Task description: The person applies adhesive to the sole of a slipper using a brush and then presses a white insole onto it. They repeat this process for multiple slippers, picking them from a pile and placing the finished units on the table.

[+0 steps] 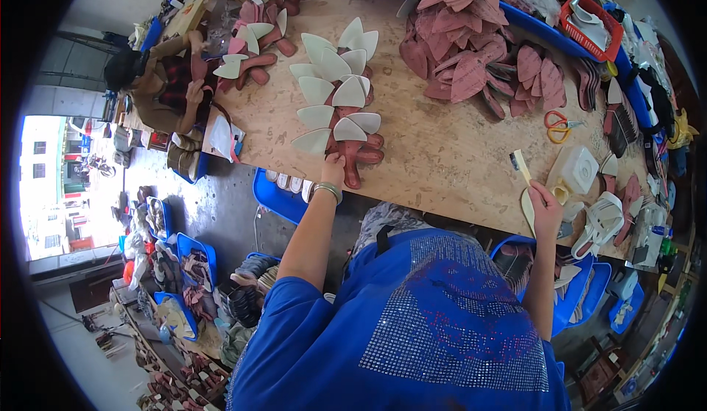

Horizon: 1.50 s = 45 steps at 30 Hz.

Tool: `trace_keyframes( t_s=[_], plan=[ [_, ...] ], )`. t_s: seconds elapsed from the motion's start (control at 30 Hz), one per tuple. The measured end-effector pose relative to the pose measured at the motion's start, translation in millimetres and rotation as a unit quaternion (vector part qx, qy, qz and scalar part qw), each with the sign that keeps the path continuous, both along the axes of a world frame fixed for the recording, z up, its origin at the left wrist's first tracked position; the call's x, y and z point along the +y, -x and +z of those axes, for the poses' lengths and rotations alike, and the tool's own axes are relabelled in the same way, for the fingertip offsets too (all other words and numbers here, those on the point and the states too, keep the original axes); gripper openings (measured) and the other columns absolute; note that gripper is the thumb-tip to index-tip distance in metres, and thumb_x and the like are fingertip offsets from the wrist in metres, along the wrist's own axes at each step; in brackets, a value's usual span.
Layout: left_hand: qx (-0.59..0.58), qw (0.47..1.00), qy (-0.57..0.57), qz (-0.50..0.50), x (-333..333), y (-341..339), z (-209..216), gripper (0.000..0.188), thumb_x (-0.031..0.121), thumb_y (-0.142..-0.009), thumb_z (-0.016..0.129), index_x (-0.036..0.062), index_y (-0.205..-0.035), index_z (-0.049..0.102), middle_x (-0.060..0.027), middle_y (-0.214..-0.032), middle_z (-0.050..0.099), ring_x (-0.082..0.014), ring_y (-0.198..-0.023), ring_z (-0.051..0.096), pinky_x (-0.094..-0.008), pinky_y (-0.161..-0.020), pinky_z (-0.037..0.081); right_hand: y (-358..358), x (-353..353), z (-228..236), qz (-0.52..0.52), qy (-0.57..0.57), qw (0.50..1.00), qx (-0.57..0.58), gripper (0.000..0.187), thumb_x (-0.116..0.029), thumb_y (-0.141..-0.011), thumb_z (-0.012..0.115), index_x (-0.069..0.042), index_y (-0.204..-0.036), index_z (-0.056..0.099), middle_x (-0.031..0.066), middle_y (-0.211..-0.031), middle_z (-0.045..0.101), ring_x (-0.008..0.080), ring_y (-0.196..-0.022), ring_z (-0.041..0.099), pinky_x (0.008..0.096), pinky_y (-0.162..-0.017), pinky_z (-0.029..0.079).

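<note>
On the wooden table stands a row of reddish-brown insoles (352, 171) with pale leaf-shaped pieces (348, 94) sticking up from them. My left hand (333, 169) reaches to the near end of this row, its fingers closed at the edge of one insole; the fingertips are partly hidden. Near the table's right front, my right hand (545, 205) is closed round a small brush (521, 165) with a light wooden handle and dark bristles. A cream-coloured curved piece (527, 211) hangs down beside the fingers of the same hand.
A large heap of pinkish insoles (460, 39) covers the far right. Orange-handled scissors (557, 126), a translucent plastic container (575, 169) and a red basket (589, 28) are right. At far left sits another person (158, 87) handling similar pieces. Blue bins (283, 197) stand below the table's edge.
</note>
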<state>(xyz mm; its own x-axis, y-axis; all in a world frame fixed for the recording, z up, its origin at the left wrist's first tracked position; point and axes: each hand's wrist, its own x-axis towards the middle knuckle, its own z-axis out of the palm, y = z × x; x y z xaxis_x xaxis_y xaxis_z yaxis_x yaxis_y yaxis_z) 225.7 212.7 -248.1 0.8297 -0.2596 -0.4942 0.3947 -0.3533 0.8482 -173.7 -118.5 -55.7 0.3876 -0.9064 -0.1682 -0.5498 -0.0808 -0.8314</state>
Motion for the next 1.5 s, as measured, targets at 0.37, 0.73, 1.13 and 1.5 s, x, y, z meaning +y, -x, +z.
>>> trace_keyframes(
  t_s=[0.37, 0.73, 1.13, 1.5],
  plan=[
    [-0.052, 0.998, -0.036, 0.011, -7.2, 12.3, 16.6, 0.028, 0.012, -0.091, 0.064, -0.0016, -0.112, 0.051, -0.0100, -0.101, 0.061, -0.0166, -0.090, 0.058, -0.0287, -0.081, 0.048, 2.3, -4.7, -1.5, -0.007, -0.009, 1.000, -0.006, 0.023, -0.014, -0.088, 0.068, -0.003, -0.108, 0.071, 0.0011, -0.082, 0.068, 0.0054, -0.076, 0.059, 0.0198, -0.071, 0.046],
    [-0.272, 0.945, -0.156, -0.093, -15.9, 105.2, 49.7, 0.024, 0.017, -0.087, 0.065, 0.0002, -0.101, 0.055, -0.0138, -0.094, 0.054, -0.0253, -0.084, 0.056, -0.0368, -0.076, 0.046, 22.1, -16.5, -8.1, -0.027, -0.010, 1.000, -0.004, 0.023, -0.015, -0.088, 0.069, -0.002, -0.107, 0.070, 0.0026, -0.085, 0.069, 0.0056, -0.078, 0.059, 0.0209, -0.073, 0.047],
    [-0.434, 0.790, 0.096, -0.423, -365.5, 143.2, 154.7, 0.027, 0.012, -0.085, 0.063, 0.0019, -0.109, 0.055, -0.0172, -0.102, 0.057, -0.0317, -0.091, 0.059, -0.0388, -0.081, 0.048, 78.1, -13.8, 6.0, -0.114, 0.009, 0.993, -0.024, 0.024, -0.013, -0.086, 0.070, 0.002, -0.104, 0.069, 0.0084, -0.091, 0.072, 0.0105, -0.082, 0.064, 0.0247, -0.076, 0.050],
    [-0.288, 0.889, -0.036, -0.354, -610.5, 179.4, 85.2, 0.054, 0.030, -0.074, 0.073, -0.0079, -0.110, 0.059, -0.0246, -0.103, 0.066, -0.0362, -0.097, 0.065, -0.0415, -0.083, 0.051, 149.7, 41.0, 18.0, -0.284, 0.042, 0.958, -0.006, 0.022, -0.006, -0.083, 0.071, 0.001, -0.104, 0.071, 0.0055, -0.088, 0.070, 0.0084, -0.078, 0.062, 0.0225, -0.071, 0.049]
  ],
)
